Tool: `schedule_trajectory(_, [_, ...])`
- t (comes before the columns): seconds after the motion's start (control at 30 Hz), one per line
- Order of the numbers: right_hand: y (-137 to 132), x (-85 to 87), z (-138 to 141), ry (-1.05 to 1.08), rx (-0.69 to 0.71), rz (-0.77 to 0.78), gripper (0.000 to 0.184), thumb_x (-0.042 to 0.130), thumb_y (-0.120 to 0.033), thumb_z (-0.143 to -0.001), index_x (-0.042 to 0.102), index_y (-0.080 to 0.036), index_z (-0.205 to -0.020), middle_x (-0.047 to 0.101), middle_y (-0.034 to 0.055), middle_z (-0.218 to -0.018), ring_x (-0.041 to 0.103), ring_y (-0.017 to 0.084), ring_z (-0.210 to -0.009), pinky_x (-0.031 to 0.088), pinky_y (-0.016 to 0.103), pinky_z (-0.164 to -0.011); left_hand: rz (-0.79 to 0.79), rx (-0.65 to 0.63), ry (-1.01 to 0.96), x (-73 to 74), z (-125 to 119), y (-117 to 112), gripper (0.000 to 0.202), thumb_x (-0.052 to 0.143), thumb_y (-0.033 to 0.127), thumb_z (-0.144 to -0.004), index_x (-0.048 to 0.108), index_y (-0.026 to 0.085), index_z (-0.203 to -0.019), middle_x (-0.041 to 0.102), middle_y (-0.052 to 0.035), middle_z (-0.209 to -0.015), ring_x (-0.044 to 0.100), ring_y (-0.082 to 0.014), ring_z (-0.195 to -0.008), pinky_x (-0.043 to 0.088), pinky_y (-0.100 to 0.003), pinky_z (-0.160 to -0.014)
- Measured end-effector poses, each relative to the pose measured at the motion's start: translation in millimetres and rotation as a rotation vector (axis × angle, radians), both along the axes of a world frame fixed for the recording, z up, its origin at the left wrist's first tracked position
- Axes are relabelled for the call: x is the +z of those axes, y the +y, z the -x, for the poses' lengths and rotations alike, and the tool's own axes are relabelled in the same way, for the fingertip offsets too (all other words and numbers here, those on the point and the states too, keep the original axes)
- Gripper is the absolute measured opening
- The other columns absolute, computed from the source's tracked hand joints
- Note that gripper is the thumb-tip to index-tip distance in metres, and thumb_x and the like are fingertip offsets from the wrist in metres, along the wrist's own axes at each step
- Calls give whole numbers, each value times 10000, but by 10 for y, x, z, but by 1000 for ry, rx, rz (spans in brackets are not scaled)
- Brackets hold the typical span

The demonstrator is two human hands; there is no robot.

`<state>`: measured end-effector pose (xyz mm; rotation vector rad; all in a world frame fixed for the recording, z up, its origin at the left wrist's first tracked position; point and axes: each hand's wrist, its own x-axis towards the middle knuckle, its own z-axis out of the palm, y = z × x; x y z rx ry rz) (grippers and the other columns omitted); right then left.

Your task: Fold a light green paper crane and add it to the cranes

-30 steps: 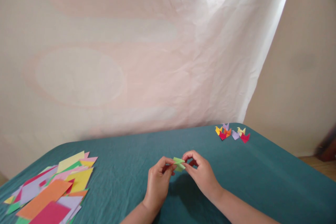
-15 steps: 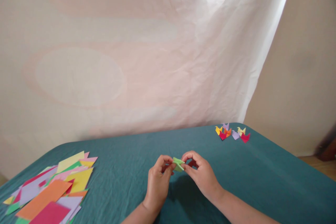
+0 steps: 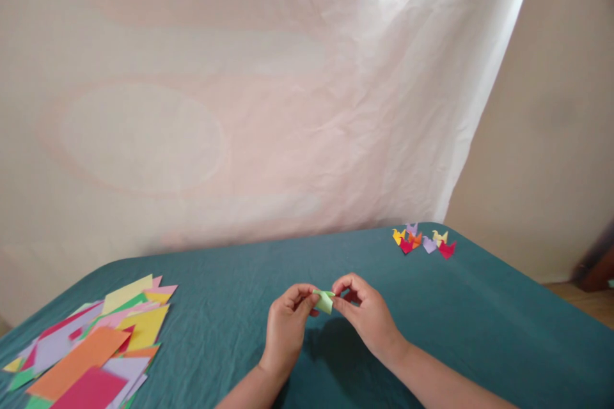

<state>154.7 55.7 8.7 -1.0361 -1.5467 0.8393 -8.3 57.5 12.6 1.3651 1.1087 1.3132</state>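
Observation:
A small folded piece of light green paper (image 3: pixel 325 302) is held above the table between both hands. My left hand (image 3: pixel 288 326) pinches its left side between thumb and fingers. On the other side, my right hand (image 3: pixel 367 313) is closed on the right end with thumb and forefinger. The paper's upper edge runs roughly level, and a flap points downward. My fingertips cover both ends of it, so the finer folds there are hidden.
On the left of the green-clothed table (image 3: pixel 230 294) lies a spread pile of coloured paper sheets (image 3: pixel 79 364). Several small folded paper birds (image 3: pixel 415 241) stand near the far right corner. Behind the table hangs a pale cloth (image 3: pixel 288 108).
The green paper has turned in my fingers: its open, splayed flaps now show as a flatter face with a downward flap. Both hands stay almost where they were.

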Motion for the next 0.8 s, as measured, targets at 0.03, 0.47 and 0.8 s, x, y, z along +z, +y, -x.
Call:
schedule_trajectory(0.03, [3, 1, -1, -2, 0, -11, 54, 635, -229, -798, 588, -202, -801, 618, -6, -800, 572, 146, -692, 446, 249, -648, 2, -6, -2, -1, 1, -3, 153, 637, 303, -766, 648, 152, -794, 675, -18, -706, 606, -159, -647, 502, -250, -617])
schedule_trajectory(0.47, [5, 16, -18, -4, 26, -20, 67, 641, -244, -798, 595, -196, -801, 620, -7, -793, 574, 143, -689, 448, 247, -649, -4, -40, 44, -13, 31, 5, 175, 601, 320, -801, 647, 152, -818, 652, -16, -719, 596, -160, -659, 490, -247, -635])
schedule_trajectory(0.8, [-5, 61, -31, -55, 55, -39, 43, 635, -232, -808, 613, -196, -817, 633, -3, -811, 583, 140, -706, 451, 239, -658, -41, -18, 124, 5, 39, 5, 163, 580, 312, -815, 646, 162, -806, 630, 0, -684, 562, -139, -633, 452, -214, -620])
